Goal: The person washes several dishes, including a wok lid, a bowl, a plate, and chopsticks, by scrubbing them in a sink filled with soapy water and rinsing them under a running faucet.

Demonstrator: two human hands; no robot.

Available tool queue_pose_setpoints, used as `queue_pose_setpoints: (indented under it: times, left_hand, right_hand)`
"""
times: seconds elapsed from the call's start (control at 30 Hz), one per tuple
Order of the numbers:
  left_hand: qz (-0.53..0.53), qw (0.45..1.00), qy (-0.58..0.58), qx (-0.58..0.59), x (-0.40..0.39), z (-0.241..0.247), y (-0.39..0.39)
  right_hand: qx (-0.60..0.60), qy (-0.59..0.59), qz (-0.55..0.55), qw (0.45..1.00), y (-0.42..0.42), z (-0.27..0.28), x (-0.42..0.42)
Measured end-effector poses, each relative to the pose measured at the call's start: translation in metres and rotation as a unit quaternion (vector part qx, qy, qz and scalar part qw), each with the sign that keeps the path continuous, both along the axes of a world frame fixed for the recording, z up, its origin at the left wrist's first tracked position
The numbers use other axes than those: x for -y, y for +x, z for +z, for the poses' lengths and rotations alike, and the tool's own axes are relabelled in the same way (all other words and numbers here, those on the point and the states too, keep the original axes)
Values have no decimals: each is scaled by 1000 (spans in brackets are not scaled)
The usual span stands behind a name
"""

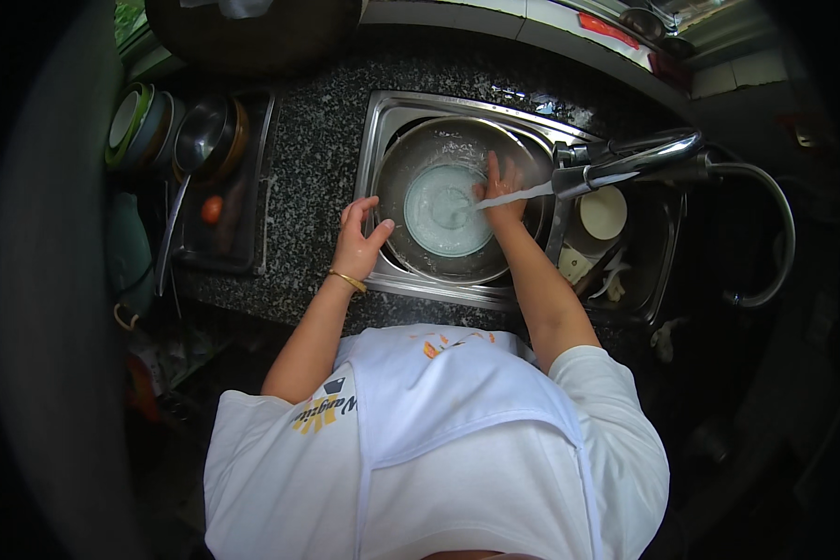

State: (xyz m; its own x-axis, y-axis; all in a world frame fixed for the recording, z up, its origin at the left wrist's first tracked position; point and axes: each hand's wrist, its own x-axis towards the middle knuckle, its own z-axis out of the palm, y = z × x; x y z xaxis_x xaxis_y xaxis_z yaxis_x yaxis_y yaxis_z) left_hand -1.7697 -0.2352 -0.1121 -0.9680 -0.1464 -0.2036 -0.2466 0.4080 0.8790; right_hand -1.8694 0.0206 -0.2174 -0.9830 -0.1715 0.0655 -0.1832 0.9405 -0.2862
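A large metal basin [402, 168] stands in the steel sink [365, 164], under a stream from the chrome faucet [605, 171]. Inside the basin lies a round, pale, glass-like dish or lid [420, 241], wet with water. My left hand [362, 236] is at the basin's left rim, thumb and fingers apart, holding nothing. On the right, my right hand [502, 189] reaches inside the basin beside the stream with its fingers spread, and it grips nothing that I can see. Whether its palm touches the basin wall is hidden.
Right of the basin, a second sink compartment [665, 266] holds a pale round container [603, 212] and scraps. At left, stacked bowls [129, 119], a metal ladle [199, 133] and a tomato-like red item [211, 209] rest by a dark tray [260, 224]. A large dark round object [252, 42] stands behind.
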Motion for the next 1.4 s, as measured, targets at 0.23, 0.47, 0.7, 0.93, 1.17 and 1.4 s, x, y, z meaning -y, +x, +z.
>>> queue_pose_setpoints:
  times: [0.23, 0.47, 0.7, 0.93, 1.17, 1.4]
  left_hand:
    - [16, 999, 9, 27, -5, 14, -1]
    - [-2, 999, -1, 37, -5, 4, -2]
    - [-43, 998, -2, 35, -16, 20, -11]
    - [-35, 998, 15, 54, -17, -5, -13]
    - [-70, 994, 39, 73, -44, -13, -40]
    - [-75, 978, 129, 145, -71, -86, -54]
  right_hand:
    - [40, -43, 212, 976, 55, 10, 41]
    - [18, -7, 205, 979, 32, 1, 0]
    - [70, -108, 264, 956, 16, 18, -7]
    - [193, -802, -259, 502, -6, 72, -57]
    - [102, -636, -320, 695, 5, 71, -49]
    - [215, -326, -330, 859, 31, -8, -24]
